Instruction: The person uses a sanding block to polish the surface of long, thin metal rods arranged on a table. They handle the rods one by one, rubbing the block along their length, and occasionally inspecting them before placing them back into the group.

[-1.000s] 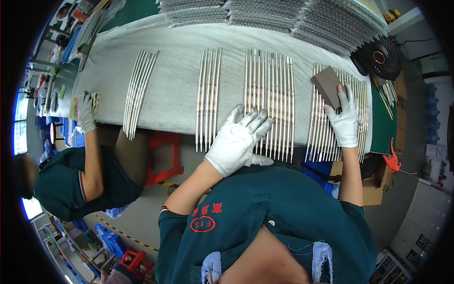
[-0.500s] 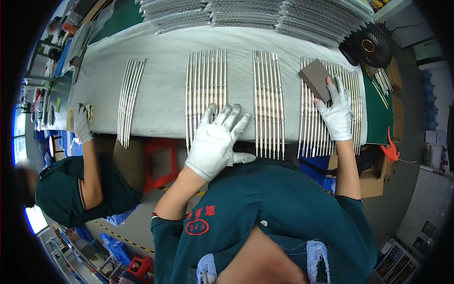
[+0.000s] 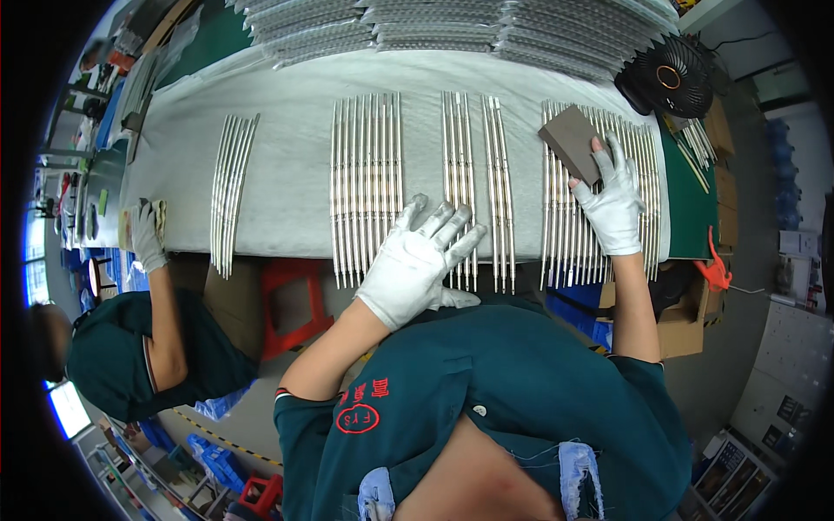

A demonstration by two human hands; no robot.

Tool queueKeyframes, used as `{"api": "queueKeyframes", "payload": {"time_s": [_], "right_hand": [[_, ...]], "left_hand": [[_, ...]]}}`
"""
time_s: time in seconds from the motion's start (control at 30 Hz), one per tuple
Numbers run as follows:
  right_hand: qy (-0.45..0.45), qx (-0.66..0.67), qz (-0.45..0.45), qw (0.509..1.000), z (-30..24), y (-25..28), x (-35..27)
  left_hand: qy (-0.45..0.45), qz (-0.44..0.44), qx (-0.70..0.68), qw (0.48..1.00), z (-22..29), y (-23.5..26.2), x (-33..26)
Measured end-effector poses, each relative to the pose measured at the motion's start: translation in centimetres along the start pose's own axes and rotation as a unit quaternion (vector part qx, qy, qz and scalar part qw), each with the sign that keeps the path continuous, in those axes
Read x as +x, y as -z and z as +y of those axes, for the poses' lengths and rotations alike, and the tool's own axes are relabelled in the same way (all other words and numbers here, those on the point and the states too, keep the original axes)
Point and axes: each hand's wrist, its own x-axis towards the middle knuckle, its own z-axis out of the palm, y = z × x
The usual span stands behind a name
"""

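Head view: a long table draped in pale grey bears slim silvery metal rods in groups — the white-gloved left hand flattened, fingers spread over middle rods; the white-gloved right hand gripping a flat grey-brown rectangular block above the rightmost group.

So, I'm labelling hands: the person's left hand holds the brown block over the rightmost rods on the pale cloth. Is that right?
Wrong hand: the person's right hand holds the brown block over the rightmost rods on the pale cloth, as the head view shows.
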Motion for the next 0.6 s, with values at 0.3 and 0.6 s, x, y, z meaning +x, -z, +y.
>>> {"api": "queueKeyframes", "payload": {"time_s": [0.3,0.6], "right_hand": [[0.016,-0.01,0.023,1.0,0.4,-0.5,-0.1],[-0.021,-0.027,-0.01,0.999,-0.3,0.1,-0.2]], "left_hand": [[0.052,-0.016,0.011,0.998,-0.8,1.2,-2.4],[-0.02,0.005,-0.005,1.0,0.3,-0.5,0.8]]}}
